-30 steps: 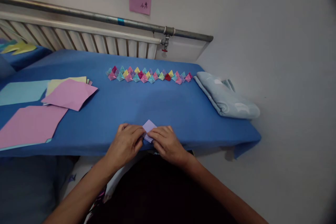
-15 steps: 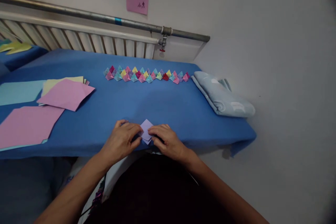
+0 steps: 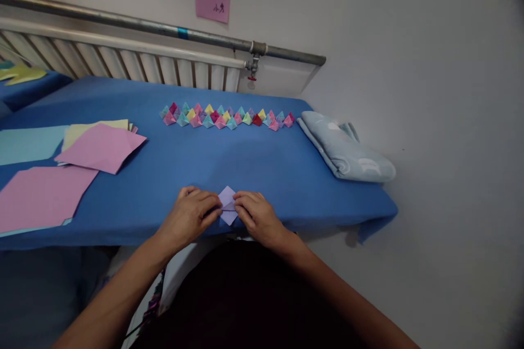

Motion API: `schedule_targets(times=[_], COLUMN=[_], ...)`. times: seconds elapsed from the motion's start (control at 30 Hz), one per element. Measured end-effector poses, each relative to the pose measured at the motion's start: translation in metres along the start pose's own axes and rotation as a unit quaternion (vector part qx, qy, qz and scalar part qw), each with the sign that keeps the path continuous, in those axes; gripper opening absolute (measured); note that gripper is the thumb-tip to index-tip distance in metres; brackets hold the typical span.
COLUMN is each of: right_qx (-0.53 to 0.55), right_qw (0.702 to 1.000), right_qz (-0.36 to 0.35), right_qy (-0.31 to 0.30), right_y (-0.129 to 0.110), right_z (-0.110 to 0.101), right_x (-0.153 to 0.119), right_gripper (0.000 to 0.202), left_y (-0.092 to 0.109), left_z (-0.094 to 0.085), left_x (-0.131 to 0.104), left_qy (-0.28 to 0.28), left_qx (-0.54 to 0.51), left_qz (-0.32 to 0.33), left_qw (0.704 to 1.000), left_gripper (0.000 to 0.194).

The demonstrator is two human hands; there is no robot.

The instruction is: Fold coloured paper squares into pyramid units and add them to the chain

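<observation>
A small folded piece of purple origami paper (image 3: 227,196) rests at the front edge of the blue-covered table (image 3: 254,163), one corner pointing away from me. A crease or flap edge runs across its middle. My left hand (image 3: 191,211) pinches its left corner between thumb and fingers. On the opposite side, my right hand (image 3: 258,216) is closed on the right corner, fingertips pressed together. The fingers cover both side corners of the paper.
Rows of small folded paper pieces (image 3: 223,118) in many colours stand at the back. Loose pink sheets (image 3: 47,196) and a blue sheet (image 3: 33,144) lie left. A folded light-blue blanket (image 3: 352,155) sits right. Behind are a radiator (image 3: 155,68) and pipe (image 3: 123,20).
The paper's lower front layer has been folded up, so a horizontal edge now crosses its middle. My right fingertips have shifted slightly outward to the right corner; my left hand barely moved.
</observation>
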State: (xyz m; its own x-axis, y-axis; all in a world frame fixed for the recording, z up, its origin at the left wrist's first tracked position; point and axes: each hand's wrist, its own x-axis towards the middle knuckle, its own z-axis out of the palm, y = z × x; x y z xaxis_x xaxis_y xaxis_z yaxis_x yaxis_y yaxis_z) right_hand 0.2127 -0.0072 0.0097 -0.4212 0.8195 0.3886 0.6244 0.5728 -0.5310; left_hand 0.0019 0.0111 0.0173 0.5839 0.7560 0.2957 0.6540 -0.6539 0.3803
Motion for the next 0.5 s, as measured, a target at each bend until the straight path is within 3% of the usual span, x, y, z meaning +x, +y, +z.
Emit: schedule_targets(times=[0.27,0.5], right_qx=[0.015,0.008], right_qw=[0.998,0.998], right_qz=[0.015,0.023], right_qy=[0.057,0.051], right_y=[0.0035,0.0052], right_z=[0.0009,0.0008], right_x=[-0.0045,-0.0057], right_gripper=[0.012,0.014], left_y=[-0.0025,0.0006], left_z=[0.0044,0.0086], left_x=[0.0020,-0.0030], left_qy=[0.002,0.037], left_qx=[0.028,0.038], left_qz=[-0.002,0.003], left_qw=[1.000,0.999], left_gripper=[0.015,0.013])
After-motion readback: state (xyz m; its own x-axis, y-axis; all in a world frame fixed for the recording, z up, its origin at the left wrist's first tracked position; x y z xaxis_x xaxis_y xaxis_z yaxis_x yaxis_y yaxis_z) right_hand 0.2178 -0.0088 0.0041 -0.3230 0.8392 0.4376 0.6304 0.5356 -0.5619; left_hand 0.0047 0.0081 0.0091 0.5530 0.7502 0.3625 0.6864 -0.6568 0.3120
